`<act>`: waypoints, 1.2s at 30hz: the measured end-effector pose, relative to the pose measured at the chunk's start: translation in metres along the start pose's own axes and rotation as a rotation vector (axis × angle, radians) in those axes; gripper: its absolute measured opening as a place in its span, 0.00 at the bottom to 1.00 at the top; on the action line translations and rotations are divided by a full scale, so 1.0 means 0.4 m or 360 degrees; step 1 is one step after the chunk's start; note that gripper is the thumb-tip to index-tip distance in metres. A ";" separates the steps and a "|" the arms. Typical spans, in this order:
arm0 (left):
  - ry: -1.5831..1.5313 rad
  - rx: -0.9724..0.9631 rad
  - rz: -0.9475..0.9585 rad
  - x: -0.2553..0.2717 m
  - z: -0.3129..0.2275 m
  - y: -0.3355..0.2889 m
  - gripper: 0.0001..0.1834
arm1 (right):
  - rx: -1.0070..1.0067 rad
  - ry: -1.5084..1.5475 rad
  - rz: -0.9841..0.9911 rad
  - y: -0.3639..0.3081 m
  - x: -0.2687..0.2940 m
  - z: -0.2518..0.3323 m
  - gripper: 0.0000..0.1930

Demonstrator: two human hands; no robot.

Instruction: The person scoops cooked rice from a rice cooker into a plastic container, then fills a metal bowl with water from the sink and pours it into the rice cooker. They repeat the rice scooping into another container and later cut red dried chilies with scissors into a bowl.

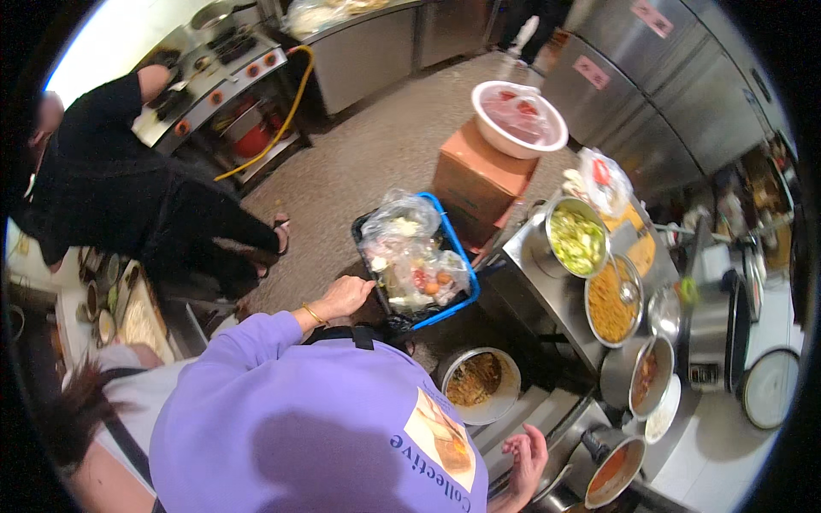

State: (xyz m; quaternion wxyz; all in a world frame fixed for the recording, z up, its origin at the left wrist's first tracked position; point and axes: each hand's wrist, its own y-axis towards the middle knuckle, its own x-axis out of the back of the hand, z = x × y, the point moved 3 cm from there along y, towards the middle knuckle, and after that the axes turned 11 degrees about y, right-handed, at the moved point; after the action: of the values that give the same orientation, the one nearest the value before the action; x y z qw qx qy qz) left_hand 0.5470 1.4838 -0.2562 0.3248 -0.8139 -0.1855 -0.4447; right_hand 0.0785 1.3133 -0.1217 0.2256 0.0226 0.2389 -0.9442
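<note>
Blue-rimmed bin (446, 315), on the floor (368, 137): your left hand (345, 297) curled at its edge, hold unclear; your right hand (528, 460) hung unclenched, empty. Apparently you were reaching; next seemed to need sure grip.

A loose lavender sweatshirt (282, 402) is worn. Its front is marked with a pale, squarish print (439, 440), filled with a brown-orange shape, and with dark lettering (432, 474) beside it. The left sleeve (248, 346) is left plain. The left wrist (325, 308) is ringed by a thin gold bracelet (314, 315). Black cloth (329, 333) is seen past the hem.
</note>
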 end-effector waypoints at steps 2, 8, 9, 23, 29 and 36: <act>0.0025 -0.0017 -0.0022 -0.018 0.052 -0.038 0.26 | -0.0076 -0.0168 0.0109 0.100 -0.011 -0.044 0.17; -0.0190 0.0165 -0.0033 -0.065 0.163 -0.129 0.10 | -0.0269 -0.0250 0.0246 0.258 -0.089 -0.167 0.16; -0.0252 0.0189 -0.0132 -0.058 0.172 -0.133 0.10 | -0.0303 -0.0262 0.0281 0.269 -0.101 -0.178 0.16; -0.0953 0.0015 0.0075 0.065 0.529 0.229 0.49 | -0.0264 -0.0233 0.0255 0.489 -0.558 -0.220 0.14; -0.1611 0.0041 0.0804 0.301 0.590 0.484 0.45 | 0.0037 -0.0495 0.0436 0.642 -1.093 -0.147 0.18; -0.2351 -0.0436 0.1224 0.490 0.400 0.570 0.32 | 0.0101 0.0699 0.0854 0.805 -1.781 -0.006 0.28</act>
State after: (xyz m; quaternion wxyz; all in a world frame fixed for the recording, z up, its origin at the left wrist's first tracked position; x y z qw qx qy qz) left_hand 0.8833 1.4331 -0.2366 0.1472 -0.9343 -0.0046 0.3248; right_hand 0.8579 1.3578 -0.1587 0.4083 0.2943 0.2379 -0.8307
